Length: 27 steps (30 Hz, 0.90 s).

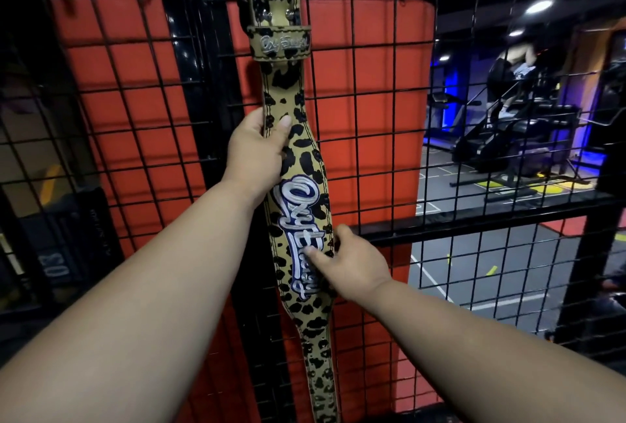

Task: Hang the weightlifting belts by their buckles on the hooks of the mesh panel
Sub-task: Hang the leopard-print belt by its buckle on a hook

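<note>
A leopard-print weightlifting belt (306, 165) with white and blue lettering hangs straight down against the black mesh panel (372, 111). Its buckle (272, 4) sits at the panel's top edge; the hook itself is hidden behind it. My left hand (259, 148) grips the belt's left edge below the loop, thumb across the front. My right hand (352, 261) holds the belt's right edge at the lettering, thumb on the front and fingers hidden behind.
Red padded mats (135, 100) stand behind the mesh. A dark box marked 03 (59, 239) sits at the lower left. Through the mesh on the right is a gym floor with a stair machine (508, 138) and a person on it.
</note>
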Each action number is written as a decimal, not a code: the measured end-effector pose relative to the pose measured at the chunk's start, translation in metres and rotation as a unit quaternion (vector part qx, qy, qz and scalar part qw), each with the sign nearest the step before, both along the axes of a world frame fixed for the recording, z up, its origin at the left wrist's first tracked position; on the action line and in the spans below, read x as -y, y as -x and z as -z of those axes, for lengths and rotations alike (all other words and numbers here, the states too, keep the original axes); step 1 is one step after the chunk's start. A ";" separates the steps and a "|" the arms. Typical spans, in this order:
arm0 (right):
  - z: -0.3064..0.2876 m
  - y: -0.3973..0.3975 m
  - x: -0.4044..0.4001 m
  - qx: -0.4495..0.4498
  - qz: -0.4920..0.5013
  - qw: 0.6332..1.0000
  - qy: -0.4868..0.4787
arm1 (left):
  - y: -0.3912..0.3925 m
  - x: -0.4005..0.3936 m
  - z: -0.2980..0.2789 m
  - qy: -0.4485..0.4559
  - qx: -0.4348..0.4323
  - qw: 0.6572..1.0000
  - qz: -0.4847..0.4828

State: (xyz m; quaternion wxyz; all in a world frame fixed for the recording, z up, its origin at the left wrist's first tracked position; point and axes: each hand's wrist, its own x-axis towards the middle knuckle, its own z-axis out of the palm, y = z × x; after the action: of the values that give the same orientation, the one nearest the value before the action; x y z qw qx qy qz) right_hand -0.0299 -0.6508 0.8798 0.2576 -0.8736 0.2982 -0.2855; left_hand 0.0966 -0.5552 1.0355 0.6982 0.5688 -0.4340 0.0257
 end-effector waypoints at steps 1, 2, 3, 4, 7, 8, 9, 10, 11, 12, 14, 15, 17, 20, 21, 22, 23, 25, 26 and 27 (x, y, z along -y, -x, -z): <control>-0.009 0.003 0.000 0.016 -0.007 1.000 0.007 | 0.001 0.000 0.000 -0.001 -0.003 1.000 0.004; -0.020 0.005 -0.001 0.037 -0.018 0.999 0.012 | 0.001 -0.001 0.000 -0.004 0.000 1.000 0.003; -0.032 0.005 -0.001 0.059 -0.031 0.998 0.016 | 0.002 -0.002 0.000 -0.006 0.006 1.000 0.002; -0.044 0.005 -0.001 0.082 -0.046 0.995 0.015 | 0.003 -0.003 0.001 -0.005 0.010 1.000 0.004; -0.082 -0.001 0.001 0.168 -0.080 0.982 -0.027 | 0.008 -0.008 0.000 0.003 -0.011 1.000 0.027; -0.094 -0.003 0.003 0.192 -0.088 0.977 -0.036 | 0.009 -0.009 0.001 0.001 -0.018 0.999 0.035; -0.106 -0.005 0.005 0.209 -0.096 0.972 -0.042 | 0.010 -0.010 0.002 -0.002 -0.023 0.999 0.042; -0.116 -0.006 0.005 0.217 -0.109 0.969 -0.049 | 0.011 -0.010 0.004 -0.003 -0.024 0.999 0.046; -0.126 -0.008 0.006 0.219 -0.123 0.966 -0.058 | 0.013 -0.011 0.005 -0.003 -0.024 0.999 0.048; -0.134 -0.009 0.006 0.220 -0.135 0.964 -0.064 | 0.013 -0.011 0.006 -0.002 -0.023 0.999 0.048; -0.146 -0.011 0.006 0.230 -0.147 0.960 -0.068 | 0.014 -0.012 0.008 -0.002 -0.021 0.999 0.049; -0.151 -0.012 0.007 0.235 -0.152 0.957 -0.071 | 0.015 -0.012 0.009 -0.003 -0.023 0.998 0.053; -0.160 -0.013 0.007 0.238 -0.160 0.955 -0.075 | 0.015 -0.012 0.012 -0.002 -0.029 0.998 0.059; -0.171 -0.017 0.010 0.240 -0.169 0.954 -0.063 | 0.014 -0.011 0.012 -0.009 -0.028 0.998 0.054; -0.174 -0.019 0.011 0.241 -0.171 0.954 -0.057 | 0.014 -0.011 0.012 -0.012 -0.033 0.998 0.054; -0.178 -0.020 0.011 0.245 -0.173 0.953 -0.047 | 0.014 -0.010 0.012 -0.014 -0.039 0.998 0.055; -0.183 -0.021 0.011 0.249 -0.175 0.952 -0.037 | 0.013 -0.010 0.012 -0.017 -0.043 0.997 0.054; -0.193 -0.024 0.012 0.262 -0.189 0.945 -0.036 | 0.013 -0.008 0.012 -0.021 -0.045 0.997 0.053; -0.198 -0.024 0.012 0.277 -0.202 0.938 -0.049 | 0.014 -0.008 0.012 -0.022 -0.046 0.997 0.053; -0.203 -0.026 0.012 0.284 -0.215 0.932 -0.059 | 0.014 -0.008 0.011 -0.023 -0.046 0.997 0.053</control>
State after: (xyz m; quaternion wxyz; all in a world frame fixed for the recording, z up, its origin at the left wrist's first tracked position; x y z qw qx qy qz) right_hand -0.0036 -0.6631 1.0830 0.4380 -0.7824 0.0334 -0.4414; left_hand 0.0821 -0.5472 1.0244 0.7046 0.5613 -0.4317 -0.0471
